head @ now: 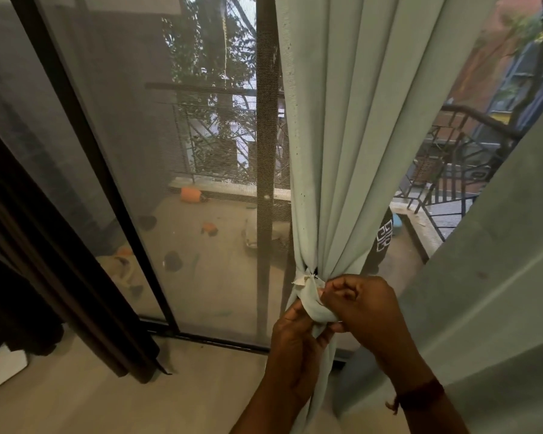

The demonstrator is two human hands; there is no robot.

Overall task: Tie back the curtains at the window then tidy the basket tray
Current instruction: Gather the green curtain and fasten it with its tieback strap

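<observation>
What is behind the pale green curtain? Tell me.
Behind the pale green curtain, a dark item with a white pattern peeks out at its right edge, balcony floor and metal railing beyond. The rest is covered.

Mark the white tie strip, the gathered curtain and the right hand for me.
white tie strip [301, 279]: head view, frayed end at the gather.
gathered curtain [342, 158]: head view, folds above the tie.
right hand [369, 306]: head view, back of the knuckles.
</observation>
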